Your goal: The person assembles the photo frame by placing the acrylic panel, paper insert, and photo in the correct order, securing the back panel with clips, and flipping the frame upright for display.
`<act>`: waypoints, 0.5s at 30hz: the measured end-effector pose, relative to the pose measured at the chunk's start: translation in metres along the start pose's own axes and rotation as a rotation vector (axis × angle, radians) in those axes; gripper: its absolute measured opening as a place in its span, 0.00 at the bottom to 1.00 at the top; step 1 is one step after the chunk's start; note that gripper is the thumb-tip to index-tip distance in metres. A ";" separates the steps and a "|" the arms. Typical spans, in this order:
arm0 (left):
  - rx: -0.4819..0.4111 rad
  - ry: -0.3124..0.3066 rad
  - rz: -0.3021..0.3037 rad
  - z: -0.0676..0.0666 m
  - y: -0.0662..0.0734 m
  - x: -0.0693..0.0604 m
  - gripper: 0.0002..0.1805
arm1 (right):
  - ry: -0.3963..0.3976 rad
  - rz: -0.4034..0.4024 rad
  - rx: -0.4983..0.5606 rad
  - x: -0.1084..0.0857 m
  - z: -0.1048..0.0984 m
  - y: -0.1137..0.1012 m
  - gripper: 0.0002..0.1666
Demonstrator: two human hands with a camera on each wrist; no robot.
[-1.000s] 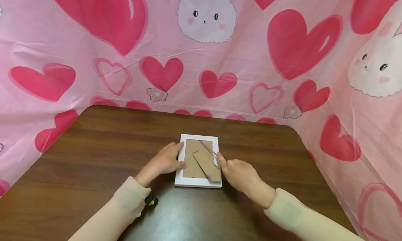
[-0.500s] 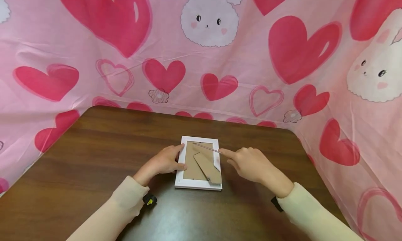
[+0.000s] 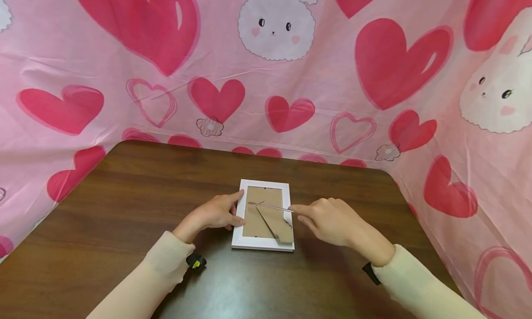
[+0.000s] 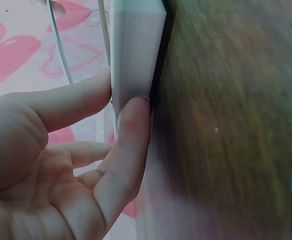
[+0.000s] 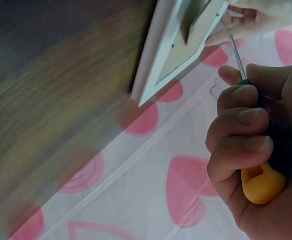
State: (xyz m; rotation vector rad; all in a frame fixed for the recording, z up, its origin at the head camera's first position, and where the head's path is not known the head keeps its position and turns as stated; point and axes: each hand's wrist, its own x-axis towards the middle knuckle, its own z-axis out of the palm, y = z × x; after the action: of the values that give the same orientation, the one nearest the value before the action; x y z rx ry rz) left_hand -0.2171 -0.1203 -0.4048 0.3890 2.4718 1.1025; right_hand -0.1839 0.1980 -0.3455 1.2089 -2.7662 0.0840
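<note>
A white picture frame (image 3: 262,244) lies back side up on the table, its brown backing board (image 3: 253,224) and slanted stand flap (image 3: 279,226) showing. My left hand (image 3: 214,213) grips the frame's left edge; in the left wrist view the fingers of that hand (image 4: 80,165) touch its white side (image 4: 135,55). My right hand (image 3: 336,222), right of the frame, holds a thin metal tool (image 3: 272,207) whose shaft reaches left over the backing. In the right wrist view, curled fingers wrap its dark handle, which has a yellow end (image 5: 263,185).
The dark wooden table (image 3: 174,180) surrounds the frame. A pink cloth (image 3: 249,88) with hearts and rabbit faces hangs behind and at the sides. Black straps with dark pieces show at both wrists.
My right hand has moved back to the right and slightly down. The tool's shaft has swung from steeply slanted to nearly level across the backing. My left hand still grips the frame.
</note>
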 end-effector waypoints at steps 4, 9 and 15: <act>-0.009 0.006 0.005 0.001 0.001 -0.001 0.52 | 0.027 -0.048 -0.034 0.003 0.003 -0.004 0.17; -0.026 0.003 -0.005 0.002 0.000 -0.001 0.51 | 0.019 -0.046 -0.064 0.005 0.006 -0.006 0.16; -0.034 -0.003 -0.023 0.002 -0.001 0.000 0.52 | 0.000 -0.046 -0.083 0.005 0.007 -0.007 0.16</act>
State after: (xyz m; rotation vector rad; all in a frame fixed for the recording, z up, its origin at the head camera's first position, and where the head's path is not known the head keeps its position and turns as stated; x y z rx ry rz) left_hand -0.2159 -0.1194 -0.4065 0.3516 2.4454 1.1325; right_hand -0.1828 0.1885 -0.3516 1.2507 -2.7106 -0.0352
